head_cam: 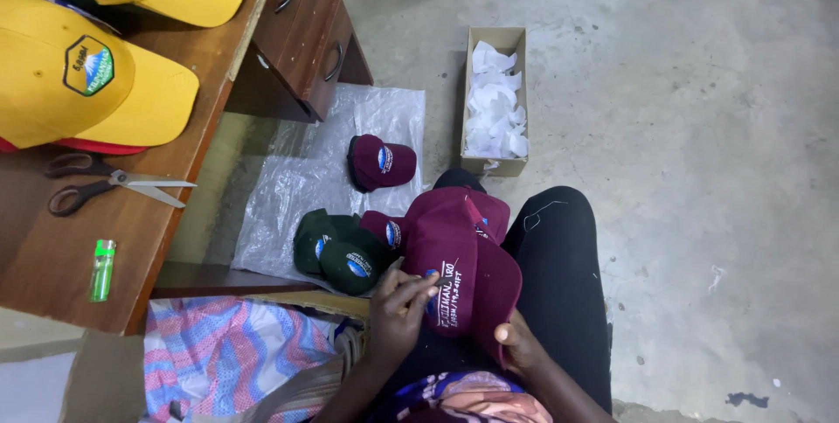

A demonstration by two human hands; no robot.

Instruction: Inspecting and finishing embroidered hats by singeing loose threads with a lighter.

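Head view: maroon cap (463,279) is held on the lap, pinched at its side by left hand (398,308) and gripped underneath by right hand (518,344); embroidery is best kept taut.

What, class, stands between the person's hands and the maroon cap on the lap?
Nothing visible. The left hand rests its fingers directly on the side of the maroon cap, and the right hand grips its brim edge from below. Other maroon caps lie behind it, not between hands and cap.
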